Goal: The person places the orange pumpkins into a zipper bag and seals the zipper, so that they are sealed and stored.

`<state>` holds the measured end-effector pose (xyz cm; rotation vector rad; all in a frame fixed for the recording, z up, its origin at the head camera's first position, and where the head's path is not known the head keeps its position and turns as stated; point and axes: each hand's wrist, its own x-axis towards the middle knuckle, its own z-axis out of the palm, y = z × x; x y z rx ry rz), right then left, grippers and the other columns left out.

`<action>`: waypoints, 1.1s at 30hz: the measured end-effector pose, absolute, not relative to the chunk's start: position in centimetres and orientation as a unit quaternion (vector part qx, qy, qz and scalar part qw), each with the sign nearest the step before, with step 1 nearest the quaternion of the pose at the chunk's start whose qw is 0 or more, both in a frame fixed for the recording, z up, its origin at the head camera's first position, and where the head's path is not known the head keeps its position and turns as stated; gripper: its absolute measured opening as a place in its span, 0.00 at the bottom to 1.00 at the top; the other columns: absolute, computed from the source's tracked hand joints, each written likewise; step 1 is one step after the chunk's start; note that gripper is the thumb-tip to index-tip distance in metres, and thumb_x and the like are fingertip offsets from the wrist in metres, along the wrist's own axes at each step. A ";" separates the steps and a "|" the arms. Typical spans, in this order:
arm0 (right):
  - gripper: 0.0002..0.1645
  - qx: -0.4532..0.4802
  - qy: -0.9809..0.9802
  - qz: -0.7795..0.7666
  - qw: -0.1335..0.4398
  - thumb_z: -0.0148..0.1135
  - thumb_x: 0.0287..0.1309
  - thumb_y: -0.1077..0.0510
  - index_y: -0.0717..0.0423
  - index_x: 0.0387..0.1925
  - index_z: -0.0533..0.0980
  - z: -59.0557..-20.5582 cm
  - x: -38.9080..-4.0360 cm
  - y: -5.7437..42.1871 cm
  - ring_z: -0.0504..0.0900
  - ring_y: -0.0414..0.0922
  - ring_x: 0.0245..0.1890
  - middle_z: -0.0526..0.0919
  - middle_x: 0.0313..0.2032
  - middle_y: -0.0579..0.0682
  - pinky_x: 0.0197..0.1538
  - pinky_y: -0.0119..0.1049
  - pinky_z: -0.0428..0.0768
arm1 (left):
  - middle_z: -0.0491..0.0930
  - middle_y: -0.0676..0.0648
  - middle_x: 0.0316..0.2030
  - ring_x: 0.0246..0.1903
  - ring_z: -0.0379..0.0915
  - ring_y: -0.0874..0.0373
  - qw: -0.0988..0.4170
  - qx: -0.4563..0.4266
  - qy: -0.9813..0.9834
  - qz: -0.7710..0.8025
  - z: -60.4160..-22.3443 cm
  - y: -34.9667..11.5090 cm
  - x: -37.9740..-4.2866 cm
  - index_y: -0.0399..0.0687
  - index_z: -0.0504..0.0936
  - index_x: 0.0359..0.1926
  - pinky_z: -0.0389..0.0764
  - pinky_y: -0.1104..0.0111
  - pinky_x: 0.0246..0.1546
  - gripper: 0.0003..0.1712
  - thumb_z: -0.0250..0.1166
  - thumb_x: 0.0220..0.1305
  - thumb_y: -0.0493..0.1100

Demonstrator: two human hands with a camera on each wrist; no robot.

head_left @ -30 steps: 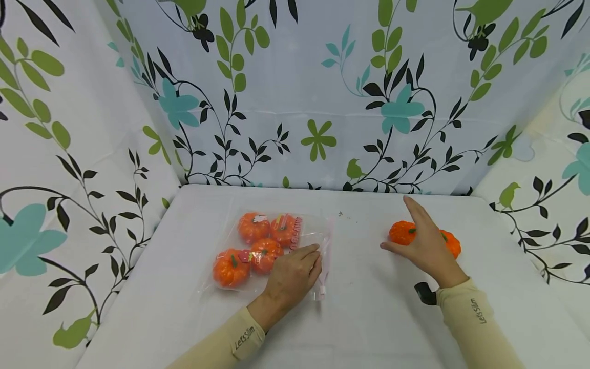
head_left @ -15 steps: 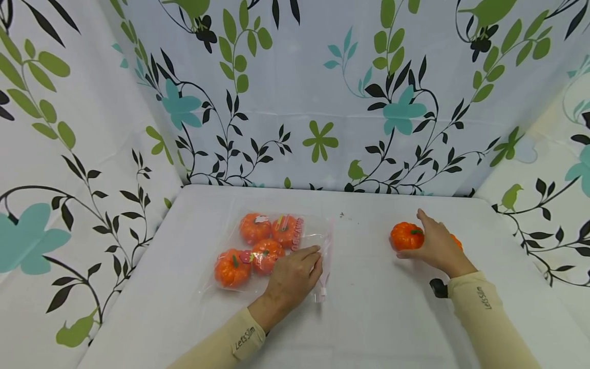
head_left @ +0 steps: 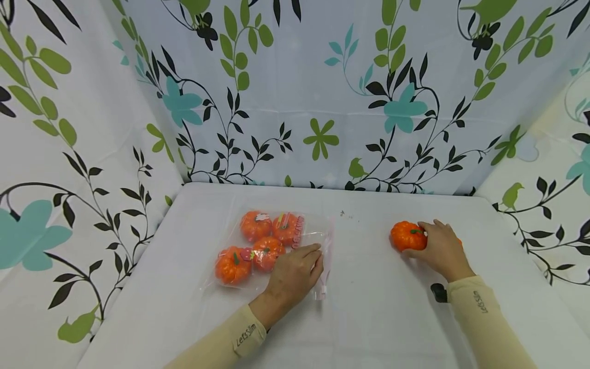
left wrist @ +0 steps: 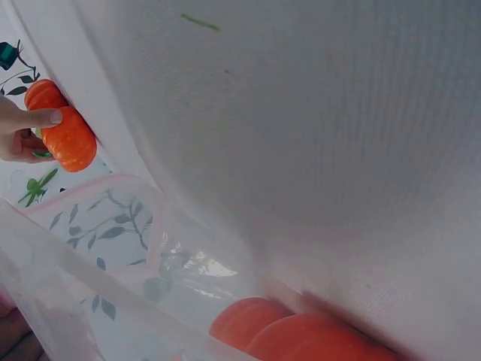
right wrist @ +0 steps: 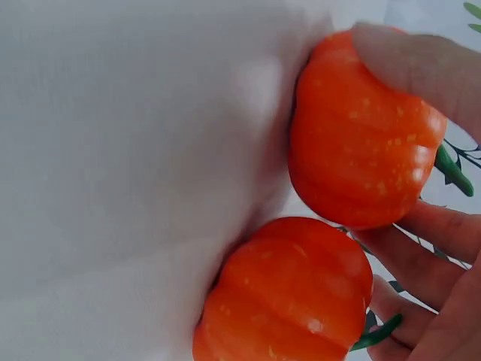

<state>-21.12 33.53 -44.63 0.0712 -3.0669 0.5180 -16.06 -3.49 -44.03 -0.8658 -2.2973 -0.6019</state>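
A clear zip bag (head_left: pixel 314 228) with a pink edge lies on the table, several orange toy pumpkins (head_left: pixel 233 266) inside it. My left hand (head_left: pixel 295 274) pinches the bag near its zip edge; in the left wrist view, plastic (left wrist: pixel 45 241) partly covers those fingers. On the right, my right hand (head_left: pixel 440 251) grips a loose orange pumpkin (head_left: pixel 406 236) with a green stem. The right wrist view shows the thumb (right wrist: pixel 421 68) on one side of this pumpkin and fingers on the other. A second loose pumpkin (right wrist: pixel 285 293) sits beside it, mostly hidden behind the hand from above.
The white table (head_left: pixel 364 312) spreads between bag and loose pumpkins. Patterned curtains (head_left: pixel 295 77) hang behind it and on both sides. A black device (head_left: pixel 439 292) shows at my right wrist. A slider (head_left: pixel 323 290) sits at the bag's near corner.
My right hand has moved slightly right and closed its spread thumb and fingers onto the left one of the loose pumpkins. The left hand and the bag have stayed in place.
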 end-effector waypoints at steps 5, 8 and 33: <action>0.53 0.028 -0.984 0.172 0.033 0.80 0.45 0.42 0.72 0.64 0.70 -44.8 -20.5 32.7 0.57 0.75 0.68 0.75 0.58 0.74 0.70 0.70 0.48 | 0.88 0.44 0.43 0.41 0.87 0.54 0.297 -0.326 -0.868 -0.227 -44.1 -3.5 -16.1 0.38 0.90 0.41 0.85 0.66 0.39 0.12 0.76 0.58 0.40; 0.53 0.032 -0.982 0.185 0.033 0.80 0.45 0.42 0.71 0.65 0.70 -44.5 -20.1 31.6 0.57 0.74 0.69 0.72 0.61 0.74 0.71 0.69 0.47 | 0.88 0.44 0.43 0.41 0.87 0.54 0.296 -0.323 -0.869 -0.228 -44.2 -3.4 -16.0 0.38 0.90 0.41 0.85 0.66 0.39 0.12 0.76 0.58 0.40; 0.48 0.143 -0.935 0.324 0.003 0.80 0.46 0.41 0.56 0.65 0.73 -44.8 -19.0 19.5 0.79 0.51 0.56 0.79 0.60 0.51 0.61 0.53 0.77 | 0.88 0.44 0.44 0.41 0.87 0.54 0.303 -0.324 -0.869 -0.219 -43.8 -3.4 -15.9 0.38 0.89 0.44 0.85 0.66 0.39 0.14 0.76 0.57 0.39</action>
